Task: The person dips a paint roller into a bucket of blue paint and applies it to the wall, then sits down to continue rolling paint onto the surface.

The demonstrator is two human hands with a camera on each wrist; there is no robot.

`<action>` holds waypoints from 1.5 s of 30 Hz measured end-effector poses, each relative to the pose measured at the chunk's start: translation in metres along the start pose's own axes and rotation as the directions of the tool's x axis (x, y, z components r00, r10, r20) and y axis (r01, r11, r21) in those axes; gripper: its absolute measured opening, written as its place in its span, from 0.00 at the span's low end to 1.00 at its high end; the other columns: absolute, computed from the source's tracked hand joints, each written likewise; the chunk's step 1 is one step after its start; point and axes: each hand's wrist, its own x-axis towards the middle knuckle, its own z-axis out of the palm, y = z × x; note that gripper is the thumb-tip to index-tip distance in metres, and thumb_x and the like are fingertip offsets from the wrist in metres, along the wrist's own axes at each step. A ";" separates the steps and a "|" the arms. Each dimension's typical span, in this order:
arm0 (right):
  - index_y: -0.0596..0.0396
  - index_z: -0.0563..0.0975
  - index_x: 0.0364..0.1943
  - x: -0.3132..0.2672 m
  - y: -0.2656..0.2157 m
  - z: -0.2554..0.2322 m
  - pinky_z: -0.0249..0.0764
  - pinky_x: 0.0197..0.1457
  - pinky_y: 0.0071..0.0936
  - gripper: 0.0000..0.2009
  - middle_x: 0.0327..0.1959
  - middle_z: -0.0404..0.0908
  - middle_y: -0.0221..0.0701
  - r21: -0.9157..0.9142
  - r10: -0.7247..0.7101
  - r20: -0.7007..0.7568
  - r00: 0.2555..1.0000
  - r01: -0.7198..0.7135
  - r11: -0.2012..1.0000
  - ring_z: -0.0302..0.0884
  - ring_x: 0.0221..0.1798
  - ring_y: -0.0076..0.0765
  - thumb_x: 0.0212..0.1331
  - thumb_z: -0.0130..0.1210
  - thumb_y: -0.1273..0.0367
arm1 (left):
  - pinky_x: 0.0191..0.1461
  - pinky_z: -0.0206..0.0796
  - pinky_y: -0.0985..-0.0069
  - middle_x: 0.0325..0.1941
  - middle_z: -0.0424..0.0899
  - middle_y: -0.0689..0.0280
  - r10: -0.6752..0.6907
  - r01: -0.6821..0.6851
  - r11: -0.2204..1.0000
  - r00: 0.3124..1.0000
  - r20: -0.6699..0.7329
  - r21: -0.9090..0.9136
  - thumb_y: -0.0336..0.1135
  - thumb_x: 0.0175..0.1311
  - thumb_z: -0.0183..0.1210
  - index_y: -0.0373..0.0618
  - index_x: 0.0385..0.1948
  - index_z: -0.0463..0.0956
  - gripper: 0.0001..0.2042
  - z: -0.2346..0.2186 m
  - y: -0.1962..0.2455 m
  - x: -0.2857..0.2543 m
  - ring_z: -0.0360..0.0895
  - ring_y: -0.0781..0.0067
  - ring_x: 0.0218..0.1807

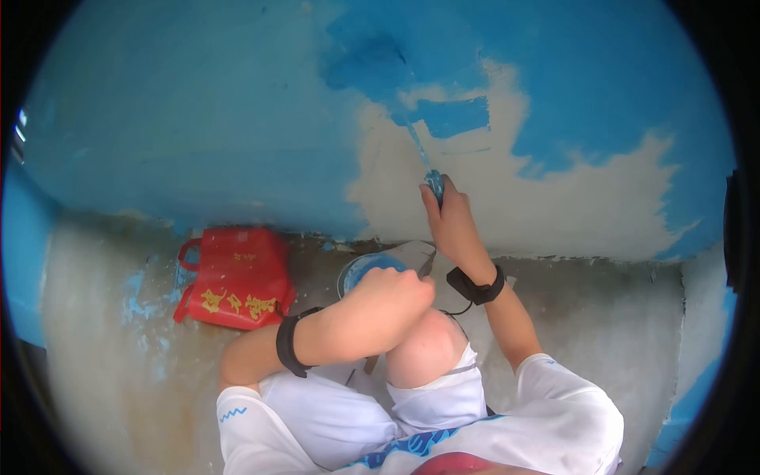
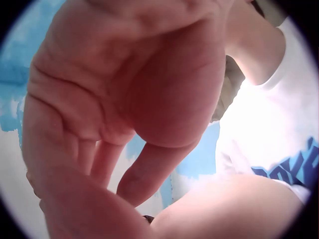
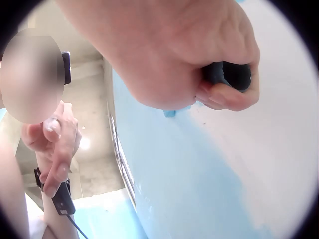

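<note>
My right hand (image 1: 457,226) grips the paint-smeared handle (image 1: 435,186) of a long, thin-shafted painting tool, probably a paint roller. Its shaft (image 1: 419,146) points up along the wall (image 1: 554,210), and its far end blends into the blue paint there. In the right wrist view the fingers wrap around the dark handle end (image 3: 237,75). My left hand (image 1: 388,297) hangs over the bent knee (image 1: 427,348), fingers loosely curled with nothing in them, as the left wrist view shows. Beyond it, a bucket (image 1: 342,277) with blue paint is partly hidden by this hand.
A red bag (image 1: 265,265) with yellow lettering lies on the paint-spotted floor (image 1: 103,293) at the left, close to the wall's foot. Blue paint surrounds a ragged pale area on the wall. A side wall (image 1: 708,317) rises on the right.
</note>
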 end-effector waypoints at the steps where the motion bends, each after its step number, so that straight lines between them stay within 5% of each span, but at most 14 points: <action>1: 0.65 0.69 0.39 -0.008 0.009 0.003 0.65 0.30 0.52 0.15 0.19 0.74 0.52 0.016 0.004 -0.001 1.000 -0.004 1.000 0.71 0.27 0.68 0.70 0.51 0.62 | 0.31 0.73 0.57 0.23 0.79 0.48 -0.070 0.071 0.996 0.997 -0.017 0.057 0.26 0.55 0.56 0.34 0.30 0.73 0.04 0.004 -0.002 -0.003 0.80 0.44 0.28; 6: 0.64 0.69 0.39 -0.054 0.054 -0.003 0.66 0.32 0.52 0.14 0.20 0.74 0.52 -0.046 0.154 0.012 0.988 -0.153 0.987 0.73 0.28 0.68 0.69 0.51 0.63 | 0.32 0.74 0.58 0.26 0.81 0.49 -0.167 0.154 0.971 0.984 0.059 0.185 0.26 0.54 0.56 0.33 0.32 0.74 0.07 0.006 -0.010 0.007 0.81 0.45 0.30; 13: 0.64 0.70 0.35 -0.063 0.037 -0.048 0.66 0.30 0.45 0.14 0.21 0.74 0.50 -0.031 0.134 0.079 0.988 -0.132 0.991 0.72 0.27 0.63 0.69 0.51 0.64 | 0.35 0.73 0.58 0.29 0.82 0.50 0.034 -0.042 0.998 0.988 0.148 0.048 0.26 0.54 0.56 0.35 0.33 0.76 0.06 0.023 -0.022 0.029 0.82 0.45 0.33; 19: 0.61 0.69 0.33 -0.045 -0.016 -0.086 0.62 0.26 0.35 0.14 0.16 0.67 0.40 -0.009 0.066 0.132 0.989 -0.066 0.998 0.61 0.19 0.42 0.69 0.53 0.63 | 0.38 0.72 0.56 0.30 0.81 0.48 0.045 -0.041 0.999 0.989 0.143 -0.027 0.25 0.54 0.55 0.34 0.33 0.76 0.06 0.028 -0.026 0.023 0.81 0.43 0.36; 21: 0.59 0.69 0.31 -0.026 -0.035 -0.091 0.60 0.25 0.29 0.15 0.16 0.64 0.28 0.170 0.030 0.118 0.993 -0.050 0.984 0.58 0.21 0.26 0.69 0.52 0.61 | 0.40 0.72 0.55 0.32 0.81 0.47 0.043 -0.040 0.999 0.992 0.118 -0.025 0.25 0.55 0.55 0.33 0.33 0.76 0.07 0.028 -0.026 0.022 0.80 0.42 0.38; 24: 0.56 0.70 0.31 0.007 -0.063 -0.093 0.58 0.23 0.24 0.16 0.17 0.64 0.21 0.324 0.006 0.102 0.995 -0.039 0.945 0.58 0.20 0.18 0.71 0.51 0.58 | 0.41 0.72 0.54 0.33 0.81 0.46 0.039 -0.034 0.999 0.991 0.128 -0.042 0.25 0.55 0.54 0.33 0.35 0.75 0.07 0.026 -0.030 0.019 0.79 0.40 0.39; 30: 0.54 0.70 0.30 0.052 -0.110 -0.076 0.54 0.17 0.21 0.17 0.17 0.64 0.21 0.500 -0.045 0.107 0.993 -0.015 0.866 0.57 0.14 0.17 0.71 0.49 0.56 | 0.42 0.71 0.54 0.34 0.80 0.45 0.029 -0.020 0.998 0.989 0.147 -0.061 0.24 0.56 0.53 0.33 0.37 0.74 0.08 0.019 -0.032 0.011 0.79 0.39 0.41; 32: 0.56 0.70 0.30 0.065 -0.108 -0.066 0.56 0.18 0.23 0.18 0.16 0.64 0.23 0.428 -0.018 0.126 0.992 -0.038 0.903 0.57 0.15 0.19 0.72 0.49 0.56 | 0.42 0.71 0.54 0.34 0.80 0.45 0.035 -0.024 0.997 0.988 0.148 -0.075 0.24 0.56 0.53 0.33 0.37 0.74 0.08 0.019 -0.033 0.009 0.79 0.39 0.41; 37: 0.60 0.69 0.31 0.060 -0.075 -0.033 0.61 0.25 0.30 0.18 0.17 0.64 0.30 0.186 -0.076 0.011 0.997 0.072 0.980 0.59 0.21 0.24 0.73 0.47 0.58 | 0.41 0.71 0.54 0.33 0.80 0.45 0.049 -0.040 0.996 0.992 0.117 -0.077 0.24 0.57 0.53 0.33 0.37 0.73 0.08 0.018 -0.034 0.001 0.79 0.40 0.39; 45: 0.59 0.68 0.31 -0.010 -0.002 -0.022 0.61 0.27 0.31 0.16 0.18 0.66 0.29 0.162 0.119 -0.006 0.993 -0.116 0.980 0.58 0.22 0.24 0.73 0.47 0.60 | 0.41 0.71 0.56 0.33 0.80 0.46 0.053 -0.052 0.998 0.998 0.041 -0.037 0.24 0.57 0.53 0.33 0.36 0.72 0.07 0.020 -0.034 -0.004 0.80 0.43 0.39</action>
